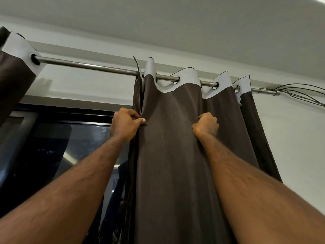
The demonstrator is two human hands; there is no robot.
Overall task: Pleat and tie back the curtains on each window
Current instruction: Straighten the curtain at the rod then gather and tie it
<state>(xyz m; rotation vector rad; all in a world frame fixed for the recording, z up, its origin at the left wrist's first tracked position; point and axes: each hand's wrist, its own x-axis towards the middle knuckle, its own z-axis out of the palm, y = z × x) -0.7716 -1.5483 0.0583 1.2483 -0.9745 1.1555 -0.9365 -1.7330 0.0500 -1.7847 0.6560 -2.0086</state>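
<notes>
A dark brown curtain [172,155] with a white eyelet band along its top hangs from a steel rod [88,65] to the right of the window. My left hand [125,125] grips the gathered folds at the curtain's left edge, thumb pressed on the cloth. My right hand [206,125] grips a fold of the same curtain further right, at equal height. Between the two hands the cloth lies fairly flat. A second brown curtain [15,81] hangs bunched at the far left of the rod.
A dark window [61,141] with a black frame lies behind and left of the curtain. White wall and ceiling surround it. Thin black wires [302,94] fan out from the rod's right end.
</notes>
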